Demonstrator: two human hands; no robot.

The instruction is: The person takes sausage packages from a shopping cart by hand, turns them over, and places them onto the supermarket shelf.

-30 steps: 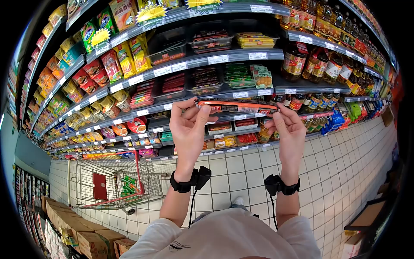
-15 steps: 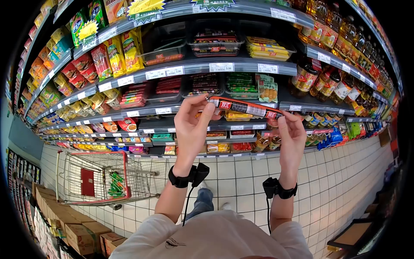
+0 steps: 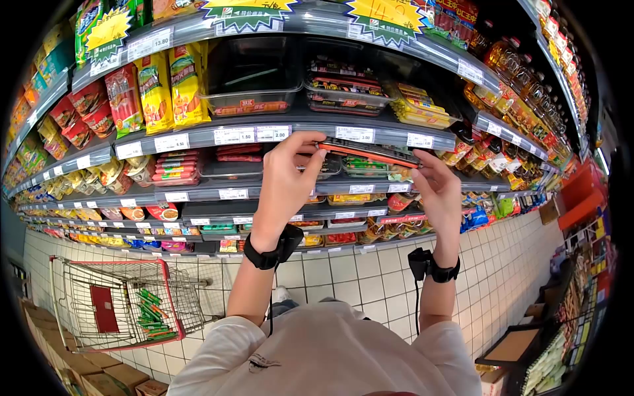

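A long sausage in black and orange-red wrapping (image 3: 370, 152) stretches between my two hands, nearly level, in front of the shelves. My left hand (image 3: 290, 171) pinches its left end between thumb and fingers. The right end is in the fingers of my right hand (image 3: 438, 185). Behind and above it, on a shelf, stands a clear plastic tub (image 3: 343, 100) with dark and red wrapped sausages. Beside that tub are a tub with a few red sausages (image 3: 254, 105) and a tub of yellow packs (image 3: 426, 109). Green-wrapped sausages (image 3: 363, 165) show partly behind the held one.
A shopping cart (image 3: 102, 310) with green-wrapped sausages (image 3: 153, 317) inside stands at lower left on the tiled floor. Cardboard boxes (image 3: 99, 383) line the lower left edge. Oil bottles (image 3: 522, 79) fill the shelves at right. Price tags run along the shelf edges (image 3: 251, 134).
The sausage has turned, so its large printed label no longer faces me. Both hands still hold its ends. My view has shifted, with the upper shelves appearing larger and the cart lower and farther left.
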